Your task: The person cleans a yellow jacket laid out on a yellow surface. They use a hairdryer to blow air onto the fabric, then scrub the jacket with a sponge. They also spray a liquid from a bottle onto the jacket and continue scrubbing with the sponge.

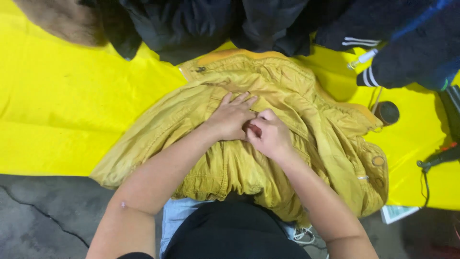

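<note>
Mustard jacket (306, 144) spread on yellow sheet (62, 105), dead centre. Left hand (231, 117) flat, fingers splayed, pressing fabric toward 12 o'clock. Right hand (269, 135) curled tight, pinching something small at the front, too hidden to name. Looks like fastening step; steady cloth needed. Dark clothes pile (215, 24) at 12, small round tin (386, 112) at 3.

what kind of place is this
Probably a clothes sorting or repair spot on a floor: a bright yellow plastic sheet covers cracked grey concrete, dark garments are heaped behind, and both hands press a mustard-yellow padded jacket.
</note>
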